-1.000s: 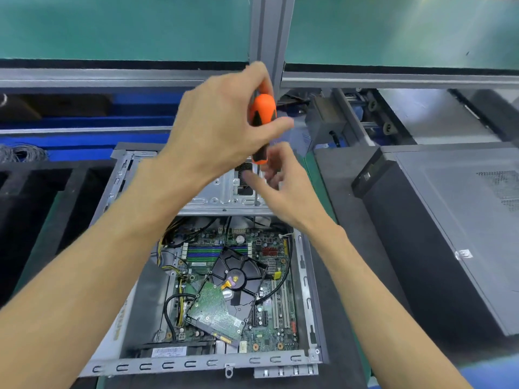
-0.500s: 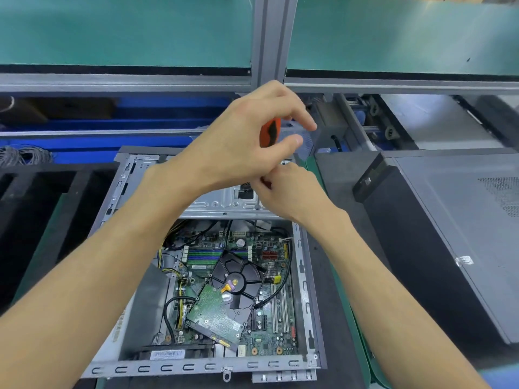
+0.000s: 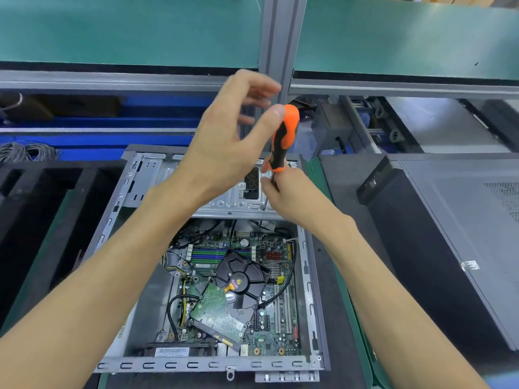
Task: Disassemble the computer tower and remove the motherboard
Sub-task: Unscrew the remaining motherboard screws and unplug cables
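Centre frame: the left hand (image 3: 224,136) hangs relaxed, thumb on the orange-and-black screwdriver (image 3: 282,138); the right hand (image 3: 289,196) pinches its shaft over the grey steel drive bracket (image 3: 224,203). Keep the shaft upright. The green motherboard (image 3: 269,327) lies below centre.

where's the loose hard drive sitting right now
In the head view, the hard drive lies circuit board up inside the open case, on the motherboard, below both hands and near the case's front edge.

A closed dark grey metal computer case (image 3: 460,237) lies at right, black foam trays (image 3: 42,209) at left, coiled grey cable (image 3: 26,151) beyond them, green shelf panels (image 3: 126,29) above.
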Tool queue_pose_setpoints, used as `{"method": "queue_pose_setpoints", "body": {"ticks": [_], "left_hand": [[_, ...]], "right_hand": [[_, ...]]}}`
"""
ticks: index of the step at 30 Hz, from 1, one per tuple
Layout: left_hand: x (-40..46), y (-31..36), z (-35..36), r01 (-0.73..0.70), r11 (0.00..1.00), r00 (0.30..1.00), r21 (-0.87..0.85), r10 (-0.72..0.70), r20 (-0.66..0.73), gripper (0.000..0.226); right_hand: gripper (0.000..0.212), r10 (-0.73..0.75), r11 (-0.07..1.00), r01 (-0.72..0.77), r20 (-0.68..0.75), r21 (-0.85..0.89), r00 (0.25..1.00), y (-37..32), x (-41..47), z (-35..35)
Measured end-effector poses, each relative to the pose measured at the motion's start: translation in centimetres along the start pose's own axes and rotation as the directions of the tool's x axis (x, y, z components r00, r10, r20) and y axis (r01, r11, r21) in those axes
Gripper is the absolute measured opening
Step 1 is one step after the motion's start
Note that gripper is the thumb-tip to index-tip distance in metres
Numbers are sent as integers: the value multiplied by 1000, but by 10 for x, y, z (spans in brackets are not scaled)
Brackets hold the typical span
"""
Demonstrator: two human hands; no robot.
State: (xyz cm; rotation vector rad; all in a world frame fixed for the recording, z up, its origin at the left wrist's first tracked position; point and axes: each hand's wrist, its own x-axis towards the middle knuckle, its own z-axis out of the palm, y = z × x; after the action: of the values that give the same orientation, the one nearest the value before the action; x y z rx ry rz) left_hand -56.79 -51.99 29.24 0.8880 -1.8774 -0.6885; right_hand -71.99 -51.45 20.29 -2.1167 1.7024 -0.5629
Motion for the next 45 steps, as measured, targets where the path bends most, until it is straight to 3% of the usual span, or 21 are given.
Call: {"method": "queue_pose_setpoints", "body": {"ticks": [2, 6, 9, 12, 17, 19, 22, 24, 27, 28, 30, 32, 35, 38, 42, 45], "left_hand": [[-7, -7, -1, 39, 999, 999, -17, -39, -2, 24], [-14, -10, 1, 62, 998, 989, -16, -59, 136, 36], [-10, -9, 4, 42, 999, 979, -3, -40, 198, 49], [-6, -10, 7, 0, 995, 995, 99, -10, 95, 40], [-5, -10, 11, 64, 984, 998, 164, -66, 6, 54], [-9, -10, 10, 129, 986, 992, 108, -129, -11, 47], [-21, -26, 6, 286, 957, 957, -37, -288, -46, 36], [-40, -43, 4, 533, 846, 841, -25, -526, 131, 42], [-79, -67, 15, 834, 545, 455, 88, -768, 451, 35], [-90, -75, 23, 888, 458, 382, 50, -792, 476, 31], [-107, -92, 44, 948, 273, 317, -162, -836, 449, 28], [-114, -108, 65, 886, 49, 254, -462, -884, 393, 28], [-108, -126, 86, 762, -58, 211, -646, -920, 331, 28], [-99, -131, 91, 714, -64, 286, -697, -882, 374, 32], [-98, -135, 94, 769, -64, 342, -637, -800, 493, 29], [-98, -134, 93, 812, -83, 283, -577, -810, 514, 31]], "right_hand": [[27, 11, 1000, -11, 33, 5, 999, -2, 2, -2], [34, 48, 998, -51, 110, 24, 993, -3, 6, -7], [11, 40, 999, -43, 158, 17, 987, 0, 7, -11], [41, 56, 998, -53, 80, -42, 995, 0, 5, -7], [42, -15, 1000, 15, -13, 5, 1000, -4, -5, 6], [37, -15, 1000, 15, -27, 24, 1000, -3, -7, 4], [7, 2, 992, -2, 0, 123, 1000, -2, -8, -4], [11, -10, 981, 17, -37, 193, 999, -4, -7, -9], [10, -9, 968, 39, -119, 247, 993, -5, -3, -16], [12, 7, 960, 30, -132, 278, 991, -5, -1, -19], [20, 40, 943, 13, -152, 334, 988, -5, 4, -25], [25, 63, 930, 6, -176, 366, 982, -6, 7, -30], [17, 93, 915, 2, -217, 402, 972, -7, 8, -34], [14, 144, 896, -25, -236, 444, 961, -4, 7, -36], [21, 246, 869, -58, -328, 492, 912, 5, 3, -42], [19, 367, 834, -60, -468, 549, 804, 17, 4, -58]]}}
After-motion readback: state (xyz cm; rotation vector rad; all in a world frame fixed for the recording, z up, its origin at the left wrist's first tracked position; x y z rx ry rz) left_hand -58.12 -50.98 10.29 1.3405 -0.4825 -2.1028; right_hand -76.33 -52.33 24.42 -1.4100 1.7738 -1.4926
